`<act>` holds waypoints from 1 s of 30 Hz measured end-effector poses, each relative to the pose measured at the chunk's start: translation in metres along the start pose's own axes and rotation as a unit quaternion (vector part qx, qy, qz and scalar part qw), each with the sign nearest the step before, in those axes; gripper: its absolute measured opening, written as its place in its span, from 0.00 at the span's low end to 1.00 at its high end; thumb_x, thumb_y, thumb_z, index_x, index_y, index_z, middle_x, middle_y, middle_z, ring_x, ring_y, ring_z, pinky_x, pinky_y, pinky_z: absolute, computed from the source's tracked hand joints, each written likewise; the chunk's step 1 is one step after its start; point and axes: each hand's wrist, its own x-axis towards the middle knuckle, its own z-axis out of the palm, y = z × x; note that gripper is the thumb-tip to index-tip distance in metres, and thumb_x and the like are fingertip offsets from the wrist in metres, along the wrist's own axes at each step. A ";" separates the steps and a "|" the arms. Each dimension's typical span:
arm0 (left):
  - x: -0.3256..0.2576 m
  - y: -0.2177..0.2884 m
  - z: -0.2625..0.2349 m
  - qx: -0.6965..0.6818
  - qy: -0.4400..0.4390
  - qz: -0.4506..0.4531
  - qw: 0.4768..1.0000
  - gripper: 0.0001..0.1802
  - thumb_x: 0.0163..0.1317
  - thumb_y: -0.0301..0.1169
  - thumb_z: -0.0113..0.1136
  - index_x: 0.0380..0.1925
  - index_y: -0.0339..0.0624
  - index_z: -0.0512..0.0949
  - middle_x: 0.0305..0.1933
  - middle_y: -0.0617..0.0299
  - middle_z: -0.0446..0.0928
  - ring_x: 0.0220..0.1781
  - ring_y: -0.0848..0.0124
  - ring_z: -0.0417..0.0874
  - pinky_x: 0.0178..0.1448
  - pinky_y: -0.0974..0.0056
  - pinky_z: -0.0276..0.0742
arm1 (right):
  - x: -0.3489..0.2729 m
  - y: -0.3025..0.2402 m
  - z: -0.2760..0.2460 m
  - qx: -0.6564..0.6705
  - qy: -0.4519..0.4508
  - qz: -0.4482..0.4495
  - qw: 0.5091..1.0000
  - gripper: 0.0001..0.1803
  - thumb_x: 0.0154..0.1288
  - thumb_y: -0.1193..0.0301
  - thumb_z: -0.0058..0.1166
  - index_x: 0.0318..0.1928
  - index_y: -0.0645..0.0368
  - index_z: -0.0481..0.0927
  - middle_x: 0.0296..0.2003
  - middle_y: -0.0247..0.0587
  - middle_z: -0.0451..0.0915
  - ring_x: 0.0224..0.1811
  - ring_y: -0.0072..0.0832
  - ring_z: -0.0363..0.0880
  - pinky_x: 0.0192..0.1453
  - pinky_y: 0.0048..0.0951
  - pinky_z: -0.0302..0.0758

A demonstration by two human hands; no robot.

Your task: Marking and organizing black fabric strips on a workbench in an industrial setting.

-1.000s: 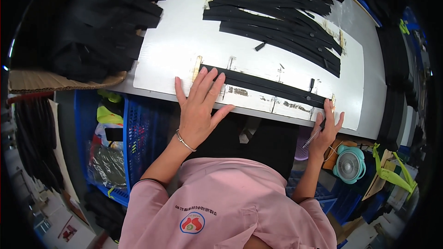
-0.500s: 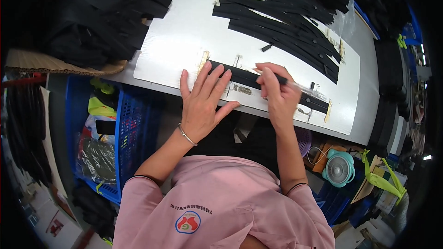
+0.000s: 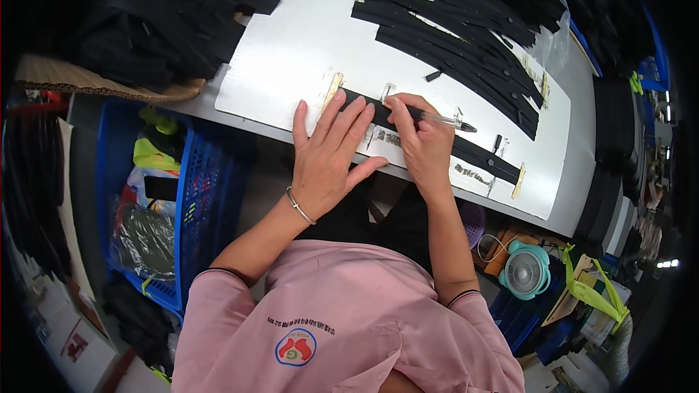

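The right hand [image 3: 426, 144] grasps a pen [image 3: 445, 121], one end hidden in the fingers; the left hand [image 3: 329, 153] lies flat, unclenched, covering part of a black strip [image 3: 482, 158]. This runs near the white board's [image 3: 280, 65] near edge, its middle concealed by the right hand. Loose strips [image 3: 459, 47] crowd the far edge.
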 end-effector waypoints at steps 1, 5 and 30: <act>0.000 0.000 0.000 0.003 0.002 0.001 1.000 0.41 0.59 0.53 0.70 0.70 0.47 0.73 0.72 0.61 0.72 0.79 0.61 0.66 0.82 0.38 0.39 | 0.000 0.001 0.000 0.000 0.000 0.001 1.000 0.13 0.74 0.68 0.61 0.44 0.68 0.85 0.34 0.40 0.88 0.29 0.19 0.84 0.32 0.21 0.74; 0.000 0.000 0.001 0.000 0.004 -0.001 1.000 0.41 0.58 0.52 0.71 0.69 0.47 0.74 0.72 0.62 0.73 0.79 0.61 0.66 0.82 0.38 0.39 | -0.001 0.002 -0.001 -0.017 0.007 -0.011 1.000 0.12 0.73 0.68 0.62 0.43 0.67 0.86 0.31 0.40 0.88 0.27 0.20 0.84 0.29 0.22 0.74; 0.001 0.000 0.001 0.038 -0.017 0.009 0.999 0.42 0.58 0.53 0.72 0.70 0.45 0.74 0.72 0.61 0.73 0.79 0.60 0.65 0.81 0.37 0.39 | -0.025 0.022 -0.088 -0.094 0.129 -0.010 0.987 0.12 0.75 0.71 0.56 0.37 0.65 0.88 0.25 0.36 0.84 0.22 0.15 0.76 0.27 0.20 0.69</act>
